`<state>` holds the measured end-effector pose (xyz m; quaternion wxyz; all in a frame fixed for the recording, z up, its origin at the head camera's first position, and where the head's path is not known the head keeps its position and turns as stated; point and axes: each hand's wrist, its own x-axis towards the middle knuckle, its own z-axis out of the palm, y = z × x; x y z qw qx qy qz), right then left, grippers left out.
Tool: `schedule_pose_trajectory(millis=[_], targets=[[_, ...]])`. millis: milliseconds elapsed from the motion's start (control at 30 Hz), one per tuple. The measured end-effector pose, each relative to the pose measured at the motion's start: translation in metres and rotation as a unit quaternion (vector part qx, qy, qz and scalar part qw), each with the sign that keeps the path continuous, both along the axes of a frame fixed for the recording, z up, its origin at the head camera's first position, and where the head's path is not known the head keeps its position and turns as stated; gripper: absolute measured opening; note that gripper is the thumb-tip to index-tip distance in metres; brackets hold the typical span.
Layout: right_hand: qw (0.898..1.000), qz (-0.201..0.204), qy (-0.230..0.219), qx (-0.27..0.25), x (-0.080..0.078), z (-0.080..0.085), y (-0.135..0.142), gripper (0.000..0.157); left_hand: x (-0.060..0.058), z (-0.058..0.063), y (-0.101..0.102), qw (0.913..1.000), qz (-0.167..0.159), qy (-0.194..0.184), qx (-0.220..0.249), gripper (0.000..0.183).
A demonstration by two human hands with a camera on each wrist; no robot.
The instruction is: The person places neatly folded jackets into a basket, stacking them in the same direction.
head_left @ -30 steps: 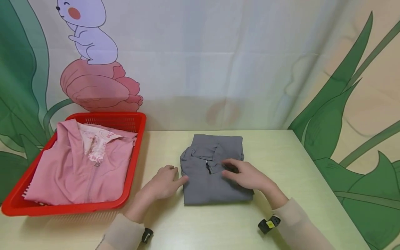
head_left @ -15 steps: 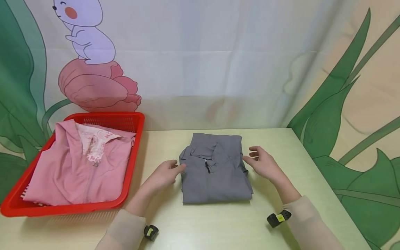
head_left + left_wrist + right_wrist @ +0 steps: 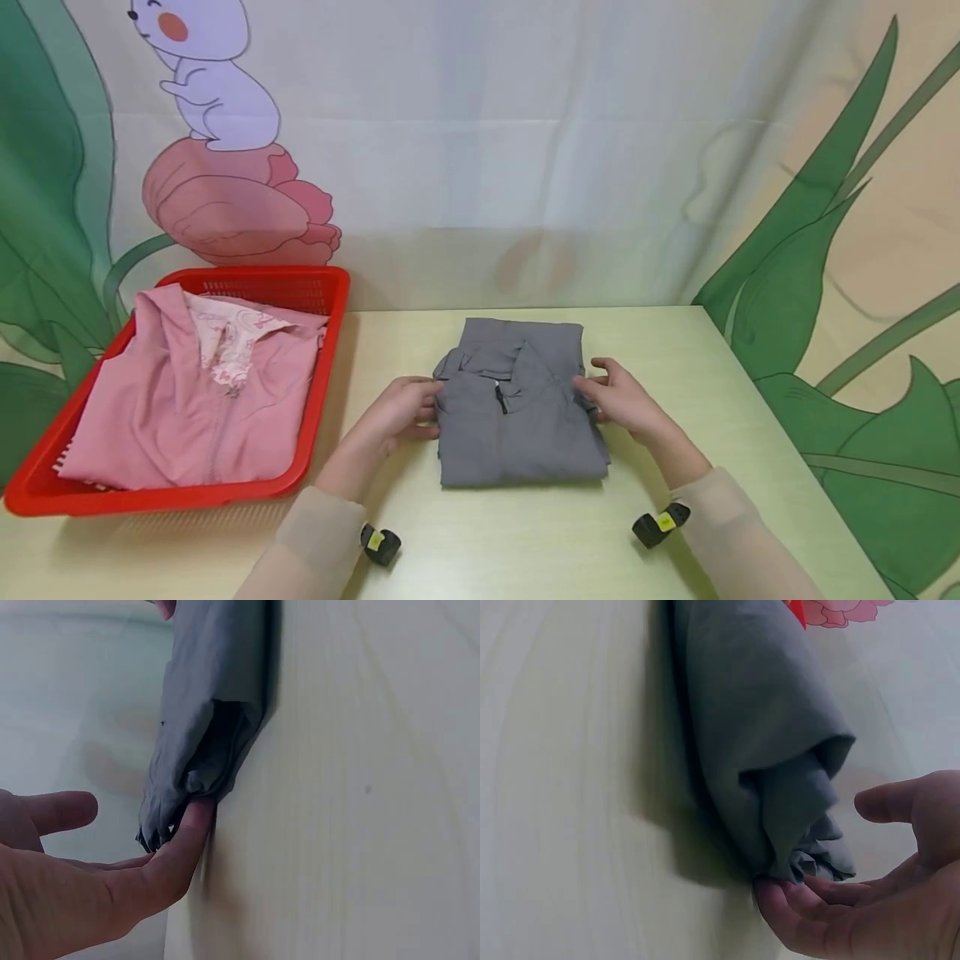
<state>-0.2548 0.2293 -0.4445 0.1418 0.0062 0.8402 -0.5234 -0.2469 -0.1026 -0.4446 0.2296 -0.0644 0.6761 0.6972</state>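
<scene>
A grey jacket (image 3: 517, 442), folded into a flat block, lies on the table with its collar and black zip pull facing up. At its left edge is my left hand (image 3: 401, 410); in the left wrist view its fingertips (image 3: 196, 817) tuck in at the bottom of the folds, the thumb apart from the cloth. On the opposite edge, my right hand (image 3: 624, 402) touches the lower layers. The right wrist view has its fingertips (image 3: 772, 896) at the underside, while the thumb stands away from the fabric. Both hands have their fingers extended rather than curled round the jacket.
To the left stands a red plastic basket (image 3: 330, 375) holding a folded pink zip jacket (image 3: 187, 417). A pale wooden table (image 3: 510, 542) carries everything. Behind it hangs a printed curtain (image 3: 525, 167) with a cartoon animal and large leaves.
My right hand has gone from resting over the jacket's top to its right edge. The left hand has moved in against the left edge. The jacket lies in place.
</scene>
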Motion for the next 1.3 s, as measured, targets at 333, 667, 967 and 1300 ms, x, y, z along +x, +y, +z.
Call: schedule_pose_trajectory(millis=[333,667,967,1300], targets=[[0.998,-0.027,-0.034,-0.047,-0.005,-0.005,-0.003,0.073,-0.004,-0.003,0.005,0.9997,0.008,0.019,-0.01,0.055],[0.988,0.007,-0.084,-0.127,-0.006,-0.004,0.0,0.076,-0.009,-0.01,0.008,0.9991,-0.009,0.038,-0.014,0.056],[0.976,0.029,-0.11,-0.185,-0.004,-0.004,0.002,0.082,-0.008,-0.009,0.008,0.9984,0.005,0.056,-0.003,0.058],[0.978,0.045,-0.097,-0.181,-0.001,0.021,-0.009,0.08,0.002,0.012,0.001,0.9955,0.015,0.092,-0.014,0.054]])
